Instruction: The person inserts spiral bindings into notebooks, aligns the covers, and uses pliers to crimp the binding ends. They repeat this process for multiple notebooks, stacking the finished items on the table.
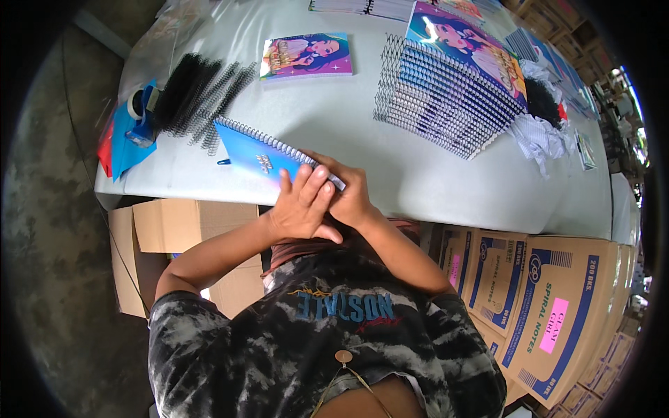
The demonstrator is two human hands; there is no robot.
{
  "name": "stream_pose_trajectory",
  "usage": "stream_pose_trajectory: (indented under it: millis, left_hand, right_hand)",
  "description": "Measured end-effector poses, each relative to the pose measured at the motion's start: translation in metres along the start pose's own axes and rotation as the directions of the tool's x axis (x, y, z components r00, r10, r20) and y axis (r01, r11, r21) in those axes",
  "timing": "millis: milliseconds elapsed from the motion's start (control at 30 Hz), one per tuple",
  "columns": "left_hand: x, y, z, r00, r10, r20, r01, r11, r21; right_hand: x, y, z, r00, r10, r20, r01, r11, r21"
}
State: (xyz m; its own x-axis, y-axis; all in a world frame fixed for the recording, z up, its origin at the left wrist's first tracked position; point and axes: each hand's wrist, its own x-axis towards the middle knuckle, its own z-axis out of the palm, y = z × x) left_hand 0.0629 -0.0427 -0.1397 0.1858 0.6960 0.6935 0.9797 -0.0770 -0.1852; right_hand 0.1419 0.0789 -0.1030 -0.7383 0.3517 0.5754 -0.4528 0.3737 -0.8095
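Note:
A blue spiral notebook point(244, 152) is held tilted over the near edge of the table, its wire coil along the upper side. My right hand point(353, 197) grips its right end, with the fingers partly hidden behind the left hand. Against the coil near that same end rests my left hand point(301, 202), its fingers stretched out and the thumb apart. Beneath the notebook's left part pokes out a small dark blue tip point(224, 161); what it belongs to is hidden. Beyond the notebook lies a purple book point(306, 57) with an illustrated cover and no visible coil.
Loose black spiral coils point(187, 94) lie at the left, beside a blue tape dispenser point(143, 118). A fanned stack of spiral notebooks point(453, 94) stands at the right, near crumpled paper point(540, 139). Cardboard cartons point(557, 313) are stacked below the table, and an open box point(167, 226) sits at left.

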Motion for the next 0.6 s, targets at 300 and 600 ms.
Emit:
stream_pose_trajectory:
  millis: [300,600]
  left_hand:
    - [-0.012,-0.001,-0.009,0.992,0.005,0.123,-0.009,0.999,0.031]
    - [0.001,0.010,-0.017,0.978,-0.162,0.132,0.183,0.969,-0.164]
  right_hand:
    - [0.001,-0.002,0.001,0.997,0.004,0.078,0.000,0.998,-0.055]
    - [0.008,-0.008,-0.001,0.999,-0.030,-0.018,0.030,1.000,-0.004]
